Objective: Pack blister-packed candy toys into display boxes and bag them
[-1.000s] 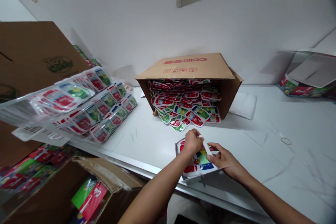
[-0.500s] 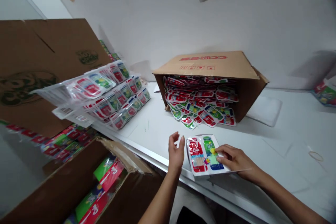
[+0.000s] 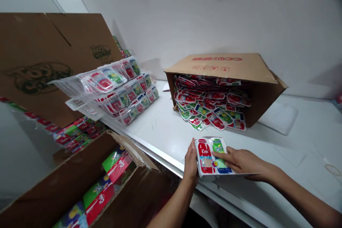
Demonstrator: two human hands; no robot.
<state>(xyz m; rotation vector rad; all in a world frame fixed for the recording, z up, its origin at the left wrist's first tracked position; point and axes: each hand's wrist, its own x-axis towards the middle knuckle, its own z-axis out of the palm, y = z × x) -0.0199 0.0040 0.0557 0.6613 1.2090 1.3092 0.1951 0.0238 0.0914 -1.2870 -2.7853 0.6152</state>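
A small stack of blister packs [image 3: 211,155] printed with a red cola bottle and a green bottle lies near the front edge of the white table [image 3: 165,135]. My left hand [image 3: 190,164] is pressed against the stack's left side, fingers straight and together. My right hand [image 3: 242,160] rests on top of the stack from the right, fingers stretched over the green bottle print.
A cardboard box [image 3: 227,67] lying on its side spills several of the same packs. Clear trays of packs [image 3: 114,89] are stacked at the table's left end. An open carton [image 3: 88,185] with colourful boxes stands below left, large cardboard [image 3: 45,60] behind. A rubber band [image 3: 332,169] lies at right.
The view swung left and down. My left hand let go of the top pack, opened, then came flat against the stack's left side. My right hand stayed on top.
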